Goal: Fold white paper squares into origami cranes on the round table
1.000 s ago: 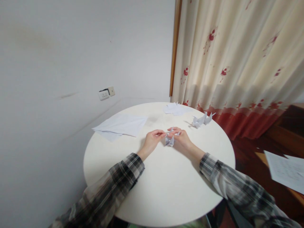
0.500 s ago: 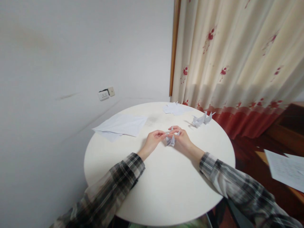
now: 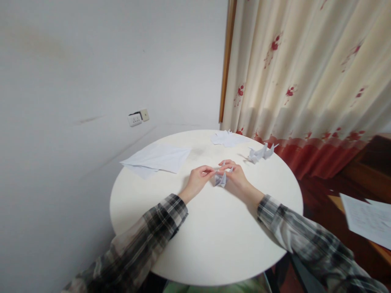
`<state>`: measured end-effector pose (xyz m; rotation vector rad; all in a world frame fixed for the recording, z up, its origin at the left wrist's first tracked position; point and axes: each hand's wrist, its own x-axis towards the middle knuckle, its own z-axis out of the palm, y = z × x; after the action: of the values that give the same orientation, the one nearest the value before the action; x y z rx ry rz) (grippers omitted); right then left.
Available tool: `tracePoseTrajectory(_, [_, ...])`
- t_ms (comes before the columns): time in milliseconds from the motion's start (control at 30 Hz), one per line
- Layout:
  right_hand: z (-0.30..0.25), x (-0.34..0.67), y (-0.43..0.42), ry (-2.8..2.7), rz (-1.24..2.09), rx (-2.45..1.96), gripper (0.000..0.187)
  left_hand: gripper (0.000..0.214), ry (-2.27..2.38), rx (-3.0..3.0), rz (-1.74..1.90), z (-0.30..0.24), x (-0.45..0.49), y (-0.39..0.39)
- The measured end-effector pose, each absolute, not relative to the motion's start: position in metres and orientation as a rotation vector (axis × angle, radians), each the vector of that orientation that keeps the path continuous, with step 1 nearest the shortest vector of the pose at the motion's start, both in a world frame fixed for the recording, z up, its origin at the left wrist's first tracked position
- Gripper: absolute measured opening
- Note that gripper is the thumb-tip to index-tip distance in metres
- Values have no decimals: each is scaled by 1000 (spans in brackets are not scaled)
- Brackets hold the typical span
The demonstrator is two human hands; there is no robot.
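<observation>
A small folded white paper piece (image 3: pixel 220 179) sits between my two hands above the middle of the round white table (image 3: pixel 214 236). My left hand (image 3: pixel 198 180) pinches its left tip with thumb and fingers. My right hand (image 3: pixel 235 176) curls around its right side, fingers closed on the paper. Both arms wear plaid sleeves and rest on the tabletop.
A stack of flat white sheets (image 3: pixel 159 159) lies at the table's back left. More folded paper (image 3: pixel 225 139) lies at the far edge, and finished paper cranes (image 3: pixel 260 152) stand at the back right. A curtain (image 3: pixel 305 77) hangs behind; papers (image 3: pixel 369 219) lie on a surface at right.
Both hands stay on the folded paper with only slight finger movement. The view has shifted a little.
</observation>
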<state>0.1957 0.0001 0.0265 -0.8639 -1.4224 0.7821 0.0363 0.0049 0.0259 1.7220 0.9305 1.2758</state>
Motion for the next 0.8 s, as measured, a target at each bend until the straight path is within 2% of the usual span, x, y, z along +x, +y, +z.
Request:
tracePoseTrajectory(400, [25, 197, 0, -1450, 809, -872, 1, 25, 960, 1681, 1240, 27, 36, 4])
tracePoseTrajectory(600, [25, 197, -1, -1450, 832, -855, 0, 21, 913, 1712, 1233, 24, 38, 3])
tracePoseTrajectory(800, [27, 195, -4, -1420, 790, -871, 1, 18, 883, 1736, 1064, 16, 40, 2])
